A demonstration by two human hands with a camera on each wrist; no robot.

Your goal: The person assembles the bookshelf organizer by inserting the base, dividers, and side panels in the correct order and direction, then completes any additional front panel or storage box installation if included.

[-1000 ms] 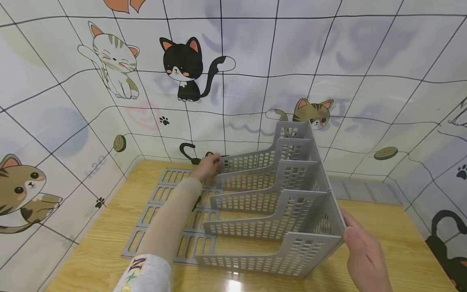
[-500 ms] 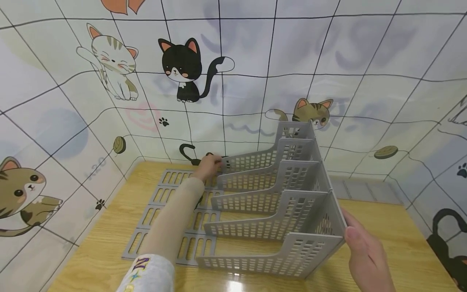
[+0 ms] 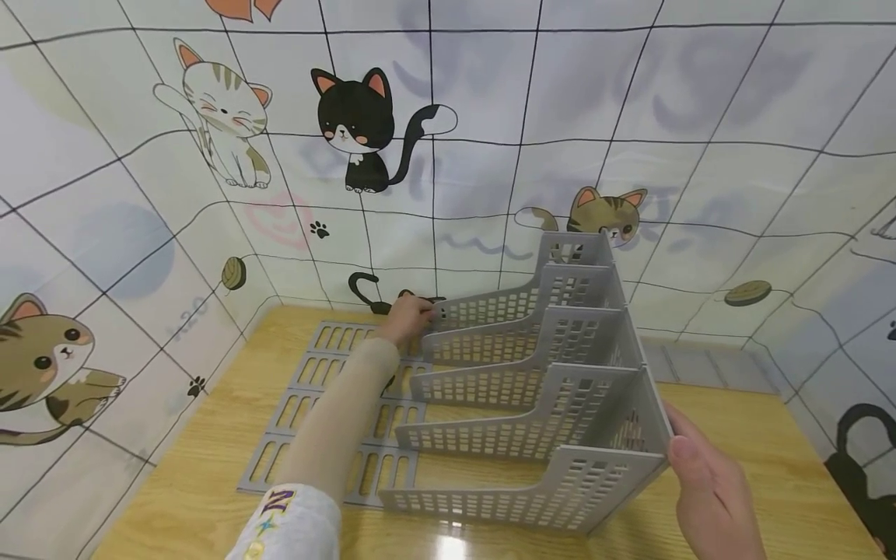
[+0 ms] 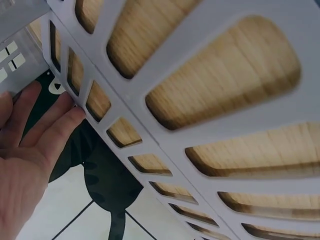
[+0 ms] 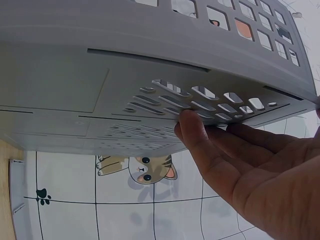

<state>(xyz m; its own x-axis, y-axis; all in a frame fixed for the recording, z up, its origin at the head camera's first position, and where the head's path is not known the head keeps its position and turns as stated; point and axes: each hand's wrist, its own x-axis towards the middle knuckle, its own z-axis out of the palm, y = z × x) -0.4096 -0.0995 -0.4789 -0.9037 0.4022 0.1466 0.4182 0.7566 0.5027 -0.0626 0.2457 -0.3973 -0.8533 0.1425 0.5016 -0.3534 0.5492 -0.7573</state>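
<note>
A grey plastic file organizer [image 3: 535, 498] stands on the table, with several perforated dividers joined to an upright back panel on the right. At its far left end my left hand [image 3: 408, 319] pinches the front tip of the farthest divider. In the left wrist view, thumb and fingers [image 4: 60, 127] lie at that tip, beside the slotted base. My right hand [image 3: 717, 486] grips the back panel's near edge, thumb toward the front and fingers behind. The right wrist view shows those fingers [image 5: 197, 142] against the panel's outer face [image 5: 55, 75]. A grey slotted base [image 3: 299, 389] lies flat under the dividers' left ends.
Another flat grey panel [image 3: 714, 368] lies at the back right, along the wall. A wall covering [image 3: 483, 93] printed with cats and grid lines encloses the wooden table [image 3: 196, 467] at the back and both sides. My left forearm [image 3: 343, 420] crosses over the slotted base.
The whole head view has shifted slightly to the right. Both hands keep their places on the organizer, with only a slight movement of the left fingers at the far divider.
</note>
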